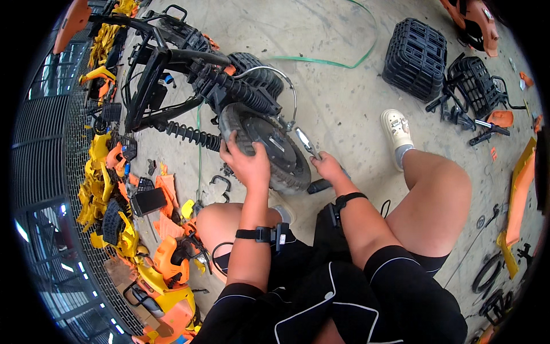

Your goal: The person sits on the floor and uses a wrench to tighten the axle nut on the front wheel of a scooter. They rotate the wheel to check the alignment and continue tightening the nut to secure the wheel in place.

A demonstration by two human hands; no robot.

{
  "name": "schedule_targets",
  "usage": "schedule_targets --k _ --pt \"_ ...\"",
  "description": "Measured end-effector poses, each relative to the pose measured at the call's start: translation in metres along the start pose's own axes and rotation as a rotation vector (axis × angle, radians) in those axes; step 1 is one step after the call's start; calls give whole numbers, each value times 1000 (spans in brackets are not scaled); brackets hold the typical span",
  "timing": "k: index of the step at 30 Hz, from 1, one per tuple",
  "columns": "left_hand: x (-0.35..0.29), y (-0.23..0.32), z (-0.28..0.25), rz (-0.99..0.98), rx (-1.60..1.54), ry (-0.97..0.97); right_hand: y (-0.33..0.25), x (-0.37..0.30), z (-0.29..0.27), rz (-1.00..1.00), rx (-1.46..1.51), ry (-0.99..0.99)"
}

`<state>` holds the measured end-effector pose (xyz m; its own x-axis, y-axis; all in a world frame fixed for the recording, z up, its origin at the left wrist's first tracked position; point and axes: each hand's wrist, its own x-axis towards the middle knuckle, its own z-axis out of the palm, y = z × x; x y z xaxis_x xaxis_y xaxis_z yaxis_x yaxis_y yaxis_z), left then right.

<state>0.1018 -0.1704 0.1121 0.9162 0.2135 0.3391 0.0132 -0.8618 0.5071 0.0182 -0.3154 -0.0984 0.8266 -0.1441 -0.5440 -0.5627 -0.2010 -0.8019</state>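
Observation:
A small black vehicle frame stands tilted in front of me, with a black knobbly tyre (292,182) round a dark wheel hub (276,142). My left hand (247,165) grips the tyre's near left edge, thumb and fingers spread over the tread. On the wheel's right side, my right hand (329,167) is closed round the lower end of a slim silver metal piece (306,140); its exact kind is unclear. A braided hose (293,92) arcs down close to its upper end. Below the right hand is a black cylindrical piece (319,186), partly hidden.
Coil-spring shocks (192,133) join the frame beside the wheel. Yellow and orange plastic panels (98,183) are heaped along the left. Black crates (413,60) and loose metal parts lie at the right. A green hose (326,62) crosses the concrete floor (338,92).

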Motion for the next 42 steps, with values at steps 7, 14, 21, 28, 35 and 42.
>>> schedule_targets --k 7,14,21,28,35,42 --pt "1 0 1 31 -26 5 16 24 13 -53 53 24" --pt "1 2 0 31 -3 -5 2 24 3 -71 -51 19" --pt "2 3 1 10 -12 -26 4 35 7 -104 -39 30" --pt "2 3 0 32 6 -33 0 52 9 -67 -181 112" --pt "2 3 1 52 -42 -23 -10 68 10 -91 -335 281" --pt "3 3 -2 42 19 -29 -26 68 8 -145 -377 311"
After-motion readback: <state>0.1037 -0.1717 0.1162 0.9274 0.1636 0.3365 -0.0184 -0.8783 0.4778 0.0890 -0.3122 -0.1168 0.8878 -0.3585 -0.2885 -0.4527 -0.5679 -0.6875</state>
